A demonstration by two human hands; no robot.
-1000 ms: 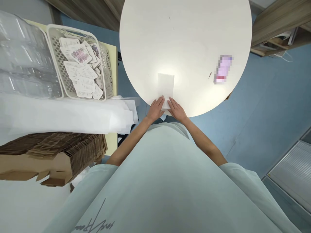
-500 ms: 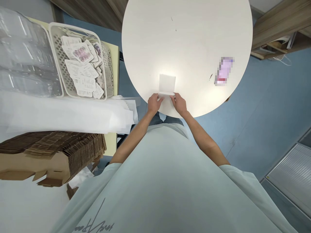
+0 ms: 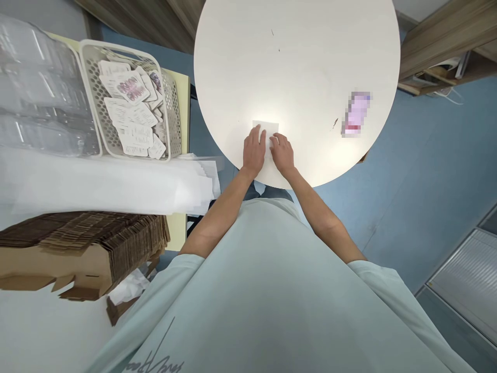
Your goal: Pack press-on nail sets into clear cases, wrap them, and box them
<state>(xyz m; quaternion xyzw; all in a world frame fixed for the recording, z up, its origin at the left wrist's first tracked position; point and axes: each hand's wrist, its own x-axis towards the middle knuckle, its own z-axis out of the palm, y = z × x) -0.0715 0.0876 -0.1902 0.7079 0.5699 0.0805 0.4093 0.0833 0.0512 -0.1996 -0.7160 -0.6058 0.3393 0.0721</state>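
A small white folded sheet [image 3: 268,126], perhaps thin paper or foam, lies near the front edge of the round white table [image 3: 303,67]. My left hand [image 3: 254,151] rests over the sheet's left side, fingers stretched out and pointing away from me. On the right side, my right hand [image 3: 282,152] has its fingers spread, slightly bent, with the fingertips at the sheet. Both hands cover much of the sheet, so its lower part and folds are mostly hidden.
A phone-like pixelated object [image 3: 356,115] lies on the table's right. At left, a perforated basket [image 3: 171,111] holds printed cards, beside clear plastic containers [image 3: 42,93]. Nearer are stacked white sheets [image 3: 116,184] and flattened cardboard boxes [image 3: 58,259].
Both hands have moved forward from the sheet's near edge onto it. Their pinching grip on the rolled or folded edge has loosened, and the fingers now lie over the sheet.
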